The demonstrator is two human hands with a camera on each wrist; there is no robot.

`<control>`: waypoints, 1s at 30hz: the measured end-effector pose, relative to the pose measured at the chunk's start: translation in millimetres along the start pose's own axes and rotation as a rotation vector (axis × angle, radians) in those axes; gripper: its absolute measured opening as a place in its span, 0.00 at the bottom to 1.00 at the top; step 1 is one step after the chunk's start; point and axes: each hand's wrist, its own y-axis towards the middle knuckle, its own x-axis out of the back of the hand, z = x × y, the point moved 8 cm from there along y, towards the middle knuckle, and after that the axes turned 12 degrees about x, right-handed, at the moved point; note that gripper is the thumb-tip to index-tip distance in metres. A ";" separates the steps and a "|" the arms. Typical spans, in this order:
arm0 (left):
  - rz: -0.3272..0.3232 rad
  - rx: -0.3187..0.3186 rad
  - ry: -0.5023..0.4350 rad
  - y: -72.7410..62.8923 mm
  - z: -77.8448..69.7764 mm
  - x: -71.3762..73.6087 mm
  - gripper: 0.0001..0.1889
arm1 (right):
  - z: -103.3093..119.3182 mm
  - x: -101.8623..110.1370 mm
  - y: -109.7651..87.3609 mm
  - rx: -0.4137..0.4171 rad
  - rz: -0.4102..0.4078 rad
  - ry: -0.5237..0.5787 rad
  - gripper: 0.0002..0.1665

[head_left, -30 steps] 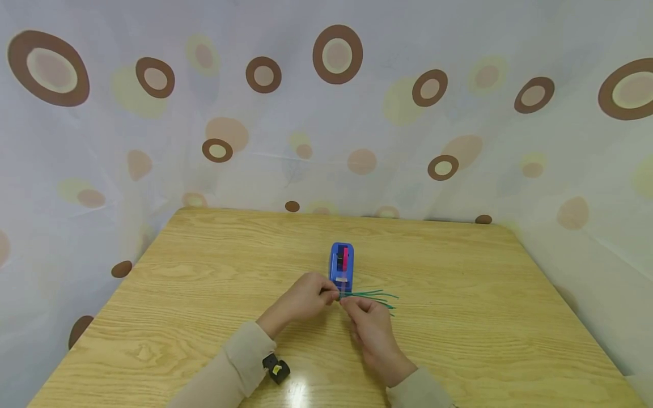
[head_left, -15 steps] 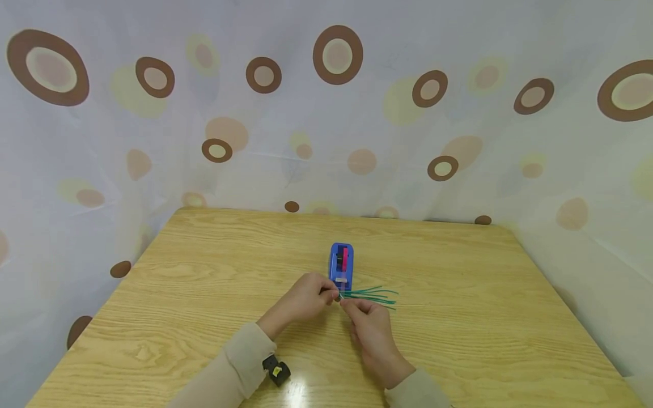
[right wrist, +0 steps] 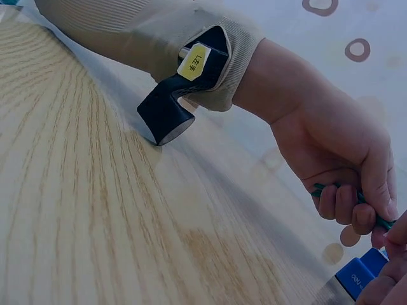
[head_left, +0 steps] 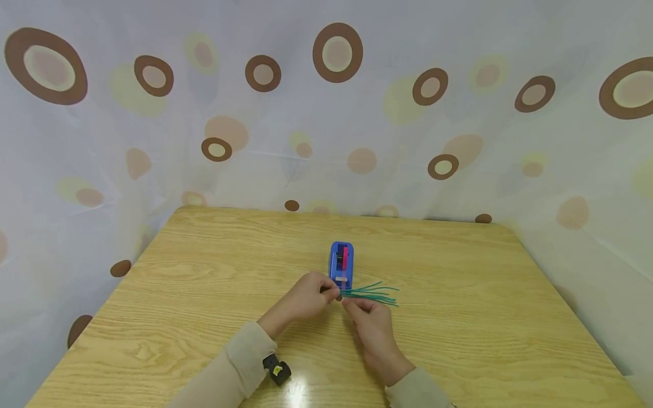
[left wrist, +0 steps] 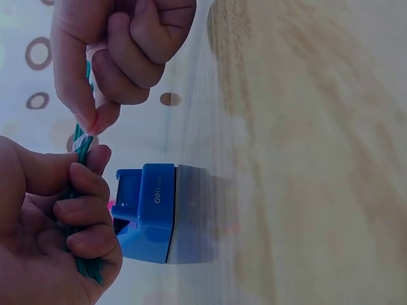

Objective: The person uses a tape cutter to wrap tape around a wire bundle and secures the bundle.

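My left hand (head_left: pixel 308 297) grips a bundle of thin green strands (head_left: pixel 374 293), with fingers curled round it in the left wrist view. The free ends fan out to the right in the head view. Close beside it, my right hand (head_left: pixel 374 331) pinches with thumb and forefinger at a small clear piece of tape (left wrist: pixel 81 141) on the bundle. How far the tape goes round is hidden by the fingers. Just beyond both hands stands a blue tape dispenser (left wrist: pixel 149 210), upright on the table, with a pink roll (head_left: pixel 345 258) in it.
A wooden table (head_left: pixel 204 255) lies under the hands. Behind it hangs a pale cloth with brown circles (head_left: pixel 338 54). A black wrist camera (head_left: pixel 278 369) sticks out from the left sleeve, low over the table.
The strands' free ends have swung away from the person as the bundle turns slightly. My right fingertips have shifted a little; the left hand and the dispenser stay in place.
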 end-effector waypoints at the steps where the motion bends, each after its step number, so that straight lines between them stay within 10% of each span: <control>1: 0.004 0.000 -0.003 0.0 -0.1 0.0 0.11 | -0.1 0.3 0.3 0.002 0.001 -0.007 0.15; 30: 0.071 0.003 0.016 2.9 -1.8 -5.9 0.11 | 2.0 4.0 3.6 0.087 -0.040 -0.128 0.13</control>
